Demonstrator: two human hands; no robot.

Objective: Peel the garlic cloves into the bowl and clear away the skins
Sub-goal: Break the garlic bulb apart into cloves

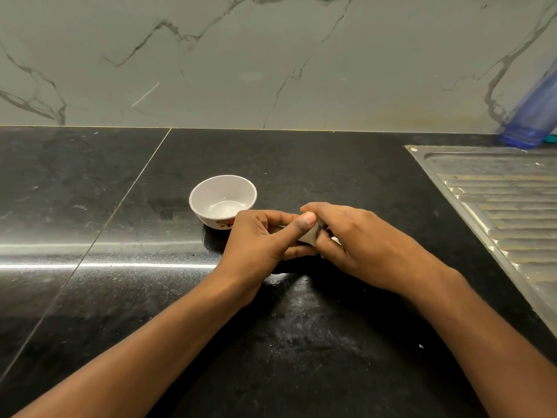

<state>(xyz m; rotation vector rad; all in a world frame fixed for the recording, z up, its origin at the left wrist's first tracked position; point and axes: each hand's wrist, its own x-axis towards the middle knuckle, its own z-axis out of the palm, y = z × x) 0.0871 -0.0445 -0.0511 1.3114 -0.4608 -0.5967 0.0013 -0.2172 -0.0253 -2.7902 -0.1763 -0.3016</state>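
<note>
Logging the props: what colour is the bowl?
The bowl is white, with a red print low outside; head view.

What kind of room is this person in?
Most likely a kitchen. There is a dark stone counter with a ridged steel draining board at its right. Beside a small white bowl, the left hand and right hand hold pale garlic.
</note>
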